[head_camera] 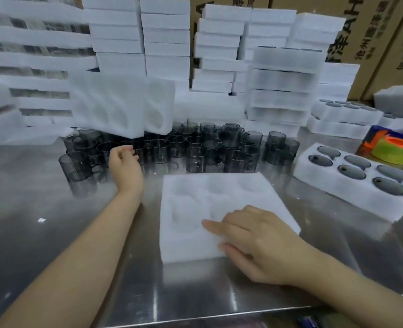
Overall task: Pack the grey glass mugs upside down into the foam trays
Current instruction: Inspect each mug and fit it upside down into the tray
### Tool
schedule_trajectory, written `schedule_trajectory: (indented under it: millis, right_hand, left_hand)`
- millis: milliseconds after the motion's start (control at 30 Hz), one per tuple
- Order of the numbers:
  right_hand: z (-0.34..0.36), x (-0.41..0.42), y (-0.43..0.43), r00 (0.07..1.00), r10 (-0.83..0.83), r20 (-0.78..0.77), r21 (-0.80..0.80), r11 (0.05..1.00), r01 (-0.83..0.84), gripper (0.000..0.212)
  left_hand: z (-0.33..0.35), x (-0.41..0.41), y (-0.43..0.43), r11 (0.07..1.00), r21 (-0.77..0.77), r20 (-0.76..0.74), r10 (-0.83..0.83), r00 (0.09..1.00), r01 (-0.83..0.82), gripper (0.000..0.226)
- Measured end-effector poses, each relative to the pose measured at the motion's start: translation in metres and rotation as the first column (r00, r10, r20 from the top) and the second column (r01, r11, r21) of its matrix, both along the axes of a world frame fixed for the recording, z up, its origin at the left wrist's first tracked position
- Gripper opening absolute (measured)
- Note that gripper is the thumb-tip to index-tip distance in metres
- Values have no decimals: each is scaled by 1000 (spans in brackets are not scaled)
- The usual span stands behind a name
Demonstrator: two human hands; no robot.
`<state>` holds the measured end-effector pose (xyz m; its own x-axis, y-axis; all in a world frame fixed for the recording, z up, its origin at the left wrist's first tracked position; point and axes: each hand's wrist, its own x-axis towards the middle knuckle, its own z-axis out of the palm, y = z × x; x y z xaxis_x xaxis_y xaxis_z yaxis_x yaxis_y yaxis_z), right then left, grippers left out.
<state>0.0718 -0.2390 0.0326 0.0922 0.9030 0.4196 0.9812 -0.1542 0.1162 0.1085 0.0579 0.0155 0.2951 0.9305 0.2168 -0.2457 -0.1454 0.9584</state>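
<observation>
An empty white foam tray (191, 242) with several round pockets lies on the steel table in front of me. My right hand (257, 242) rests flat on its near right corner, fingers straight. A crowd of grey glass mugs (195, 147) stands upright along the back of the table. My left hand (124, 162) hovers at the left part of that crowd with fingers loosely curled, holding nothing that I can see. At the right lies a filled foam tray (319, 183) with the mug bottoms showing in its pockets.
Foam trays (124, 105) lean tilted over the mugs at back left. Tall stacks of foam trays (281, 86) and cardboard boxes (371, 31) fill the back. A roll of tape (394, 150) lies at far right. The table edge (219, 316) runs just below my arms.
</observation>
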Motion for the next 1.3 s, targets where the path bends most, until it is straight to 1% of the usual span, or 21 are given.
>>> schedule_trajectory:
  millis: [67,133,167,233,267,300,367,433,567,633,700,800,900,1033,1067,1100,1167,1200,1233,1267,1300]
  right_hand:
    - [11,2,8,990,-22,-136,-45,999,16,37]
    - [27,11,16,931,-65,-359,-70,997,42,34]
    - [35,20,21,894,-65,-444,-31,998,57,34]
    - [48,51,31,860,-30,-510,193,970,148,22]
    - [52,71,36,830,-26,-557,313,919,239,16]
    - [53,91,42,787,-38,-616,387,855,345,18]
    - [46,128,53,690,-104,-716,375,776,506,20]
    - [34,155,65,642,-188,-744,290,775,562,23]
    - [21,182,84,648,-328,-687,207,767,607,14]
    - [20,189,91,597,-401,-695,125,750,650,29]
    - [18,191,96,556,-433,-709,76,737,671,33]
    - [15,191,100,553,-364,-749,112,753,648,21]
    - [18,187,96,532,-228,-816,185,768,613,16]
    - [32,175,81,552,-39,-833,329,767,551,11]
    - [35,172,76,571,6,-821,373,762,529,11]
    - [38,168,70,605,36,-796,419,754,506,11]
    - [39,161,59,704,47,-708,496,743,449,10]
    - [37,158,54,750,43,-660,525,740,420,11]
    - [34,154,51,778,49,-627,549,736,396,14]
    - [31,151,48,781,74,-620,567,730,381,19]
    - [30,149,46,771,105,-628,577,727,372,22]
  left_hand:
    - [0,0,5,999,-35,3,-1,1000,1,21]
    - [-1,0,5,999,-40,0,-6,1000,6,21]
    - [-2,0,4,999,-33,-12,-13,1000,12,21]
    - [-3,1,3,999,-21,-31,-49,998,49,18]
    - [-2,1,3,996,-28,-40,-90,995,89,17]
    - [0,2,3,989,-42,-57,-142,988,140,16]
    - [6,3,4,965,-65,-117,-262,958,256,17]
    - [11,3,4,933,-64,-177,-359,916,354,18]
    - [15,0,-3,872,-16,-323,-467,823,489,26]
    - [18,-1,-7,863,-3,-374,-470,799,506,27]
    - [23,-3,-10,853,-23,-416,-483,771,522,27]
    - [29,-6,-15,812,-33,-493,-521,697,583,29]
    - [34,-12,-15,750,15,-594,-525,609,662,32]
    - [42,-25,2,704,109,-754,-402,520,702,35]
    - [45,-30,8,693,59,-786,-411,461,719,43]
    - [48,-36,12,653,-44,-816,-460,350,756,51]
    - [52,-48,15,492,-278,-835,-548,45,825,51]
    - [53,-51,13,420,-345,-831,-553,-65,840,45]
    - [53,-52,10,382,-363,-831,-545,-110,850,38]
    - [51,-51,6,386,-340,-839,-537,-91,858,32]
    - [50,-48,1,423,-292,-846,-533,-25,858,27]
